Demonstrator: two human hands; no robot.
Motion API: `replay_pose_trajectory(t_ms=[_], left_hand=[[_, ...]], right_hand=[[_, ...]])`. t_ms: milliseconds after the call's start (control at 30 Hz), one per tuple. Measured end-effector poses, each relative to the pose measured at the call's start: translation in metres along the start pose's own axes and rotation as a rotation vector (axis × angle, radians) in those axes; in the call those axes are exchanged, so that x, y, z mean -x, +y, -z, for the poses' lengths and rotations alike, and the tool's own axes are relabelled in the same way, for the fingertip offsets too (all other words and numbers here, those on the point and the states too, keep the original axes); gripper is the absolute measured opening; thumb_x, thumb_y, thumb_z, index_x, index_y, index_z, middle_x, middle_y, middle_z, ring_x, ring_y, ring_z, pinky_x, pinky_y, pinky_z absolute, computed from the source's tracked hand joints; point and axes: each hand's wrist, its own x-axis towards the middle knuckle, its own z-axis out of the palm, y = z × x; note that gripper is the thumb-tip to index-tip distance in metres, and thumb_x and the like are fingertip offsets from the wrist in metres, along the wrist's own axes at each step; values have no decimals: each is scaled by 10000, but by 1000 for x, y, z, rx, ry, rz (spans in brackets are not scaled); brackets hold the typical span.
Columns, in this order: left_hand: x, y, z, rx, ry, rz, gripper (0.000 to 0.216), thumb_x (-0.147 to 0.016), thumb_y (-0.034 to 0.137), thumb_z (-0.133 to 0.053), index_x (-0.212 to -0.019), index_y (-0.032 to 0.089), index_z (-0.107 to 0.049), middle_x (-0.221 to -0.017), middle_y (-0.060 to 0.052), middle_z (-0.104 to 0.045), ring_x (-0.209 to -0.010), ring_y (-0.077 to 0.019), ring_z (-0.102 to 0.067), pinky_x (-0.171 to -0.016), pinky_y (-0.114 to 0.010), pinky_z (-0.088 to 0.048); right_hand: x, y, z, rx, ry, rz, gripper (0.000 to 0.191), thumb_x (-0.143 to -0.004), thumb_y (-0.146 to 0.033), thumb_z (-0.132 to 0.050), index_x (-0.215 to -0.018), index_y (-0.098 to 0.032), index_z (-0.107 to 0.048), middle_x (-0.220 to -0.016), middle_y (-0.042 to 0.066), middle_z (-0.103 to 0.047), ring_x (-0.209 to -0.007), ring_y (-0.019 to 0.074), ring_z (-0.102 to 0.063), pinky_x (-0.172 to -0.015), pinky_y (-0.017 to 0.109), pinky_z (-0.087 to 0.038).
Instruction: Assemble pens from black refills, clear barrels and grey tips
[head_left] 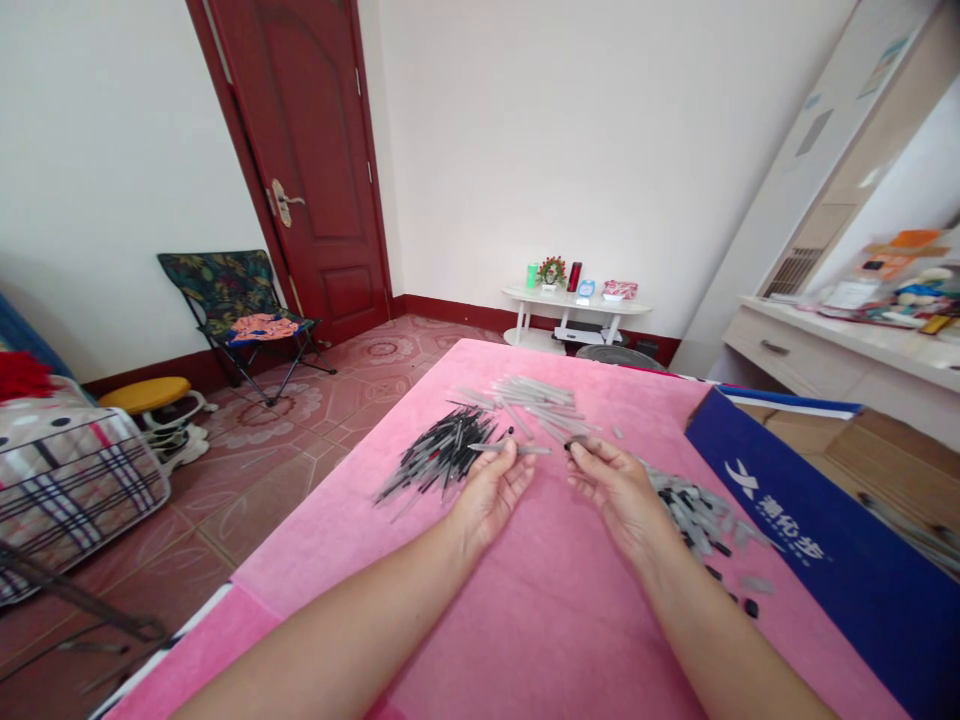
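Observation:
My left hand (489, 497) pinches a slim translucent pen barrel (537, 451) between thumb and fingers, its pointed end toward the left. Opposite it, my right hand (616, 492) has its fingertips closed on a small black pen part (569, 444), apart from the barrel's right end. To the left of my left hand lies a heap of dark pen refills (439, 455). Beyond both hands, clear pen barrels (544, 392) are spread in a loose pile. Beside my right forearm are many translucent and black pen caps (694, 510), partly hidden by the hand.
A pink cloth (480, 620) covers the table. On its right stands an open blue cardboard box (810, 540) with some thin items inside. Farther off are a folding chair (232, 290), a yellow stool (146, 394), a low white table (577, 300) and a red door (307, 150).

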Motion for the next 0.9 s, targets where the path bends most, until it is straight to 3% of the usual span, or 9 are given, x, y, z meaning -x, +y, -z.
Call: replay_pose_trajectory(t_ms=[133,400,900], left_hand=[[-1,-1,1,-5,-7,-12,148,-673,160,-665,-800,122,-600,-746,-27,-660,-683,-109,-629,-665,-212,-500],[0,0,0,-27,2,-30,132,-676,159,-663,-784,123,-596,-741,-23,-659,-680,-103,-627,-660,-206,-499],[5,-4,-2,-172,-49,-82,229,-646,209,-690,-840,128,-601,-779,-43,-661,-706,-127,-627,-696,-247,-490]], right_hand=[[1,4,2,55,-11,18,272,-576,-275,-726,-814,-182,-631,-726,-11,-614,-620,87,-567,-567,192,-472],[1,6,-3,262,-22,198,276,-580,-304,-704,-790,-147,-620,-763,33,-613,-654,122,-550,-535,211,-454],[1,10,0,400,28,334,238,-612,-301,-676,-778,-144,-609,-718,36,-623,-622,130,-548,-572,235,-440]])
